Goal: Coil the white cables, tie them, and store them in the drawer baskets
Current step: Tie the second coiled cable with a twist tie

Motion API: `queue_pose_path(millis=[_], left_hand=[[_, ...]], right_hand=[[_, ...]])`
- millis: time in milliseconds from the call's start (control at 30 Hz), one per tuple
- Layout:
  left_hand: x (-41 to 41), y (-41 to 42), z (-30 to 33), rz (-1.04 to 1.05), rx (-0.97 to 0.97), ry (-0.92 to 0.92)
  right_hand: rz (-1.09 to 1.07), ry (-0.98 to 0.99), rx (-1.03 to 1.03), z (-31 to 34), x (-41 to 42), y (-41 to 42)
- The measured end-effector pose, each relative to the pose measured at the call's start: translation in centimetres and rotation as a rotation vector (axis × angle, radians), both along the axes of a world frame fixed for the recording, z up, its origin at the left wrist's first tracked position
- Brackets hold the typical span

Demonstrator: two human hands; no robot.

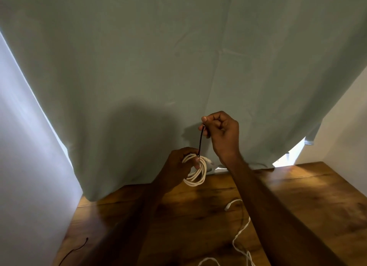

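Tie goes taut over the coil
Left hand [179, 166] grips round white braided coil [195, 171]; right hand [222, 135] fingertips pinch thin black tie [201, 141].

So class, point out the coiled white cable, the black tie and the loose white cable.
coiled white cable [195, 176], head view, lower loops
black tie [201, 141], head view, mid-length
loose white cable [241, 231], head view, strand on table

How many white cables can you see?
2. One coiled cable is held in the left hand, above the table's far edge. One loose cable lies on the table near the right arm. More may be hidden beyond the picture's bottom edge.
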State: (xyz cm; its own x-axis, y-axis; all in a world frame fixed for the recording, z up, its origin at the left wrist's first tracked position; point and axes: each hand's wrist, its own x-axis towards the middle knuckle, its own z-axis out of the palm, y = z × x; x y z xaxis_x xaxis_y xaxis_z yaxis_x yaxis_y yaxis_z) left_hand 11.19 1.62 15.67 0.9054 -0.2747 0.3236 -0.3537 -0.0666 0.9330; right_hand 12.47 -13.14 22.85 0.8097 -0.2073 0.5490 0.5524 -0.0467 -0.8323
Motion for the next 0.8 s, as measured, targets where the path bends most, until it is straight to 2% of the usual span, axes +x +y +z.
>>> queue_pose_path(millis=[133,200,267,433,533,667,800], left_hand=[[0.9,0.7,0.3,0.064,-0.116,0.030],[1.2,1.1,0.5,0.078,-0.141,0.000],[1.3,1.4,0.7,0.091,-0.136,-0.034],[1.5,1.5,1.3,0.124,-0.087,-0.091],[1.6,1.3,1.4,0.132,-0.026,-0.140],[1.5,1.2,1.3,0.131,0.070,-0.296],[1.4,1.5,1.2,0.121,0.144,-0.384]], right_hand=[[0.225,-0.025,-0.100,0.0,-2.7,0.4],[0.382,-0.009,-0.172,-0.7,-3.9,0.1],[0.448,0.036,-0.176,-1.4,-4.5,-0.3],[0.150,0.090,-0.085,-2.3,-4.7,-0.7],[0.191,0.252,-0.040,-2.2,-4.9,-0.2],[0.136,0.481,0.107,-1.3,-4.7,0.3],[0.185,0.544,0.028,-1.3,-4.2,0.1]])
